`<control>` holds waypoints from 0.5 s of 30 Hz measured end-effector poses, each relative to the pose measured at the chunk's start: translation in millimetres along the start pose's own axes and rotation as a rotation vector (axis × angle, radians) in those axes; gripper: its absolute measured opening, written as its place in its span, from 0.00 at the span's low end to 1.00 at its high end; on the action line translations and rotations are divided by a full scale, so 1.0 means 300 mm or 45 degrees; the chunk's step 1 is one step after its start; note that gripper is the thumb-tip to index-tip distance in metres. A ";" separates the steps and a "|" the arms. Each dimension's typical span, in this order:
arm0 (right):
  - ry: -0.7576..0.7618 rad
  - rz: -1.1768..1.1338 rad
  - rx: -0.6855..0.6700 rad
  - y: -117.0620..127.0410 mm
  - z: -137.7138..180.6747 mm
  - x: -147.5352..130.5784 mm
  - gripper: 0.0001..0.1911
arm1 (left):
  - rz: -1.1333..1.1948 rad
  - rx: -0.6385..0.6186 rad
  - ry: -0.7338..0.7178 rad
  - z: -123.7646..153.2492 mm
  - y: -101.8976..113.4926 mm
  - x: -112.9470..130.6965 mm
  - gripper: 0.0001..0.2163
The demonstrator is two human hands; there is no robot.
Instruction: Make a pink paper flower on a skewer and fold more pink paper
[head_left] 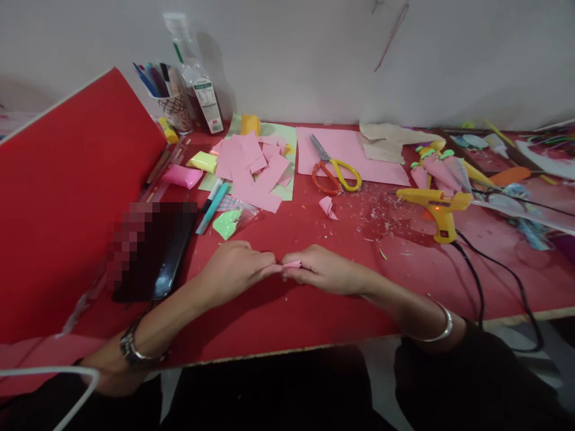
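Between my two hands is a small folded piece of pink paper [293, 264], held just above the front of the red table. My left hand [236, 269] pinches its left end between thumb and fingers. My right hand [330, 270] is closed on the other end, and the fingers hide most of the paper. Beyond the hands lies another small twisted pink paper piece [328, 208]. A heap of cut pink paper pieces [251, 164] rests on a pale green sheet [287, 190] farther back.
Scissors [331, 167] lie on a pink sheet [309, 143]. On the right, a yellow glue gun [438, 209] trails a black cord beside pink cone shapes [438, 170]. At left are a dark phone [166, 251], a pen cup [175, 111], a bottle [202, 90] and a red board [76, 197].
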State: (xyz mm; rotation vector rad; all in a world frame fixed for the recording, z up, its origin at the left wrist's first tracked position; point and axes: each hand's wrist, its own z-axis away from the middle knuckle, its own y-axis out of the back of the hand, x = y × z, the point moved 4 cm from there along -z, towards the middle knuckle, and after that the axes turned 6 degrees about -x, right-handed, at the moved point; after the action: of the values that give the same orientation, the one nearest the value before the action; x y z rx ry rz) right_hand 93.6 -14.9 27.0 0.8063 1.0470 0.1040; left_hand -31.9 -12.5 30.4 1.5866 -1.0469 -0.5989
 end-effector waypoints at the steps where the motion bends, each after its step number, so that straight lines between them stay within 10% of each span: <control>1: -0.038 0.172 0.043 0.000 -0.001 0.000 0.14 | 0.075 -0.047 0.073 0.002 -0.007 -0.006 0.26; 8: -0.036 0.946 0.198 -0.021 -0.004 -0.010 0.19 | 0.826 -0.254 0.531 0.010 -0.042 -0.006 0.22; 15: 0.014 -0.034 -0.067 0.001 0.001 0.014 0.16 | 0.157 -0.068 0.073 -0.012 -0.001 0.008 0.25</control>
State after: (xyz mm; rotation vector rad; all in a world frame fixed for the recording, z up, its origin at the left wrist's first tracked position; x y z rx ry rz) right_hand 96.2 -13.1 24.3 0.7449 1.0613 0.1129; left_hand -27.9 -12.8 31.5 1.4724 -1.0689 -0.4912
